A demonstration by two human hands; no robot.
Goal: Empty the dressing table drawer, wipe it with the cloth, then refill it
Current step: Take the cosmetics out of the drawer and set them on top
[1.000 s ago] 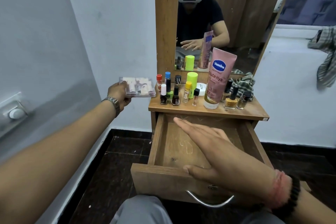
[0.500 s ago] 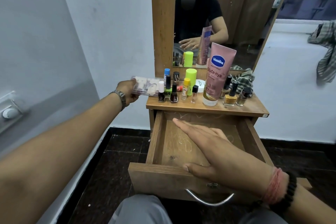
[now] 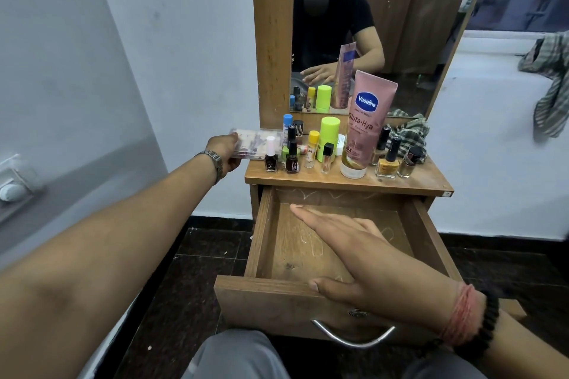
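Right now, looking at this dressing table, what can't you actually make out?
All from the head view:
- Clear case: contents blurred; the left hand and nail polish bottles cover its ends.
- Drawer: floor on the right hidden under the right hand.
- Checked cloth: partly behind bottles.
- Vaseline tube: small print too fine to read.

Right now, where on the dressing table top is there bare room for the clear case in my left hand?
Bare wood shows along the tabletop front right, by the yellow polish bottle. The left end, near the left hand and the clear case, is crowded with nail polish bottles.
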